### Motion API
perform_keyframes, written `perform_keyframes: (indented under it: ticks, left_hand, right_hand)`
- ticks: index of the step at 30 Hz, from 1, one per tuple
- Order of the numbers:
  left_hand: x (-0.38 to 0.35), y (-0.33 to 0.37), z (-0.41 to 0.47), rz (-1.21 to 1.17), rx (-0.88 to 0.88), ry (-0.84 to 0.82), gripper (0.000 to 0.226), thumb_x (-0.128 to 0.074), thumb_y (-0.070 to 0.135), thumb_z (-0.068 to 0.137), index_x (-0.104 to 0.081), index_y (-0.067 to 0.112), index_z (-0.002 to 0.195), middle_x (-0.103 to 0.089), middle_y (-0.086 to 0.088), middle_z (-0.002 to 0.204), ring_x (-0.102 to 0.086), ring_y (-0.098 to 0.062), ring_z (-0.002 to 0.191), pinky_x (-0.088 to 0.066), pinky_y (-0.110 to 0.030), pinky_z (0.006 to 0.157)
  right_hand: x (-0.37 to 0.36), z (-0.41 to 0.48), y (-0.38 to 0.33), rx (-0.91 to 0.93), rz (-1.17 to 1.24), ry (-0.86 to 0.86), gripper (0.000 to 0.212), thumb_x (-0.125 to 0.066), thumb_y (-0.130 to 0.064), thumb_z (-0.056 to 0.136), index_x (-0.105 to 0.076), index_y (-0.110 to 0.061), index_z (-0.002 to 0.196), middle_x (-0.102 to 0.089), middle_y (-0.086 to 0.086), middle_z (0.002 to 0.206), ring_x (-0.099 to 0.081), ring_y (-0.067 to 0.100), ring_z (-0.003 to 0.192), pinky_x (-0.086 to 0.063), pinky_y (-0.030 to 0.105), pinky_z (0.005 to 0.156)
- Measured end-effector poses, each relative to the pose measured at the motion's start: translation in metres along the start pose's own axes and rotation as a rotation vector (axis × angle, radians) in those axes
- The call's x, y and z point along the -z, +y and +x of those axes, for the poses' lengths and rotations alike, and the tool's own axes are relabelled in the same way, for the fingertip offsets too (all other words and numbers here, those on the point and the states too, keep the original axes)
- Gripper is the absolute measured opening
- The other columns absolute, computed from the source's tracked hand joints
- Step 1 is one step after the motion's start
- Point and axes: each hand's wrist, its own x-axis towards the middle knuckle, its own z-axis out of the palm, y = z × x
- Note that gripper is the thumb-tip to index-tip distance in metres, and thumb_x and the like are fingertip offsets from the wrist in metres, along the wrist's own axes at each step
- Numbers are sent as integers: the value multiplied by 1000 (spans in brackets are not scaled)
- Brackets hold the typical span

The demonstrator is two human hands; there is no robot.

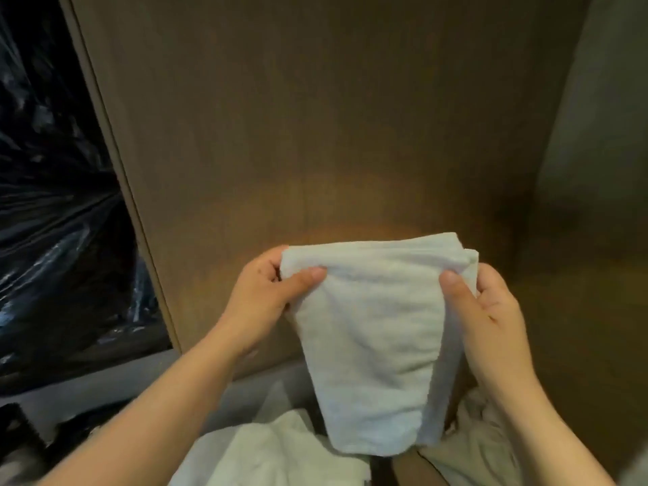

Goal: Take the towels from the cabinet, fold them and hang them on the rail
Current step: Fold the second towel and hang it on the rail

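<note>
A folded white towel (375, 331) hangs in front of me, held up by its top edge. My left hand (263, 296) pinches its upper left corner with the thumb on the front. Its upper right corner, where several layers stack, is pinched by my right hand (491, 310). The towel narrows toward its lower end. More white towels lie loose below, one (266, 454) at lower centre and another (480, 436) at lower right. No rail is in view.
A brown wooden cabinet panel (315, 135) fills the view behind the towel. Black plastic sheeting (52, 222) shows at the left past the panel's edge. A grey ledge (105, 384) runs below it. A pale wall (603, 100) is at the right.
</note>
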Motion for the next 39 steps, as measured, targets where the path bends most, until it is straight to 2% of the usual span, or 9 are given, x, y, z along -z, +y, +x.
perform_keyframes:
  ticks: [3,5,8,11,15,20,25,33,39]
  left_hand:
    - [-34,7,3,-45,-98,41,12,-70,29,84,-73,18,88,-74,0,81,-66,-11,68,-51,-20,53]
    - [-53,15,1,-55,-141,-6,13,-68,28,86,-73,16,90,-74,-3,85,-68,-19,76,-56,-32,62]
    - [-78,28,-6,-110,-228,-110,17,-68,28,86,-73,13,92,-74,-6,87,-68,-31,83,-56,-47,70]
    - [-101,38,-14,-150,-303,-219,22,-68,35,80,-73,17,91,-73,-2,84,-68,-22,75,-56,-33,62]
    - [-129,47,-23,-253,-267,-361,45,-74,39,75,-57,30,116,-73,2,94,-71,-19,84,-58,-36,70]
    - [-156,60,-40,0,-620,-495,15,-60,35,87,-56,39,102,-60,23,96,-59,0,84,-47,-9,69]
    - [-179,72,-50,8,-645,-567,6,-61,29,91,-62,29,97,-61,23,96,-58,-1,92,-43,-6,73]
    - [-197,91,-58,31,-747,-562,19,-55,25,91,-58,41,101,-58,16,103,-57,2,90,-37,-4,77]
    - [-198,101,-57,57,-763,-577,15,-56,25,90,-65,30,100,-59,14,101,-58,-9,102,-40,-11,87]
  right_hand:
    - [27,-25,-21,-9,-68,102,19,-53,-56,88,-59,-38,95,-65,-11,95,-65,13,87,-58,46,75]
    - [45,-39,-36,-24,-111,163,19,-55,-56,87,-59,-40,97,-66,-12,96,-66,14,88,-58,52,80]
    - [73,-61,-59,19,-139,279,27,-61,-50,83,-52,-44,108,-69,-13,96,-70,9,81,-61,36,66]
    - [99,-86,-82,110,-267,331,25,-62,-45,82,-51,-47,105,-68,-6,84,-64,11,62,-51,22,48]
    - [134,-114,-100,113,-411,384,17,-64,-44,80,-55,-40,94,-67,-3,85,-62,27,67,-51,50,51]
    - [170,-142,-109,104,-423,435,16,-67,-43,75,-59,-33,85,-69,-2,84,-67,17,71,-55,34,56]
    - [200,-153,-122,95,-321,358,9,-72,-24,73,-71,-24,82,-74,-6,89,-68,4,82,-53,15,69]
    - [224,-148,-132,168,-393,289,17,-69,-22,78,-79,-23,92,-67,-7,123,-59,14,119,-51,24,92]
    - [228,-143,-134,127,-303,259,22,-65,-21,81,-77,-34,95,-75,-7,98,-69,5,91,-53,15,75]
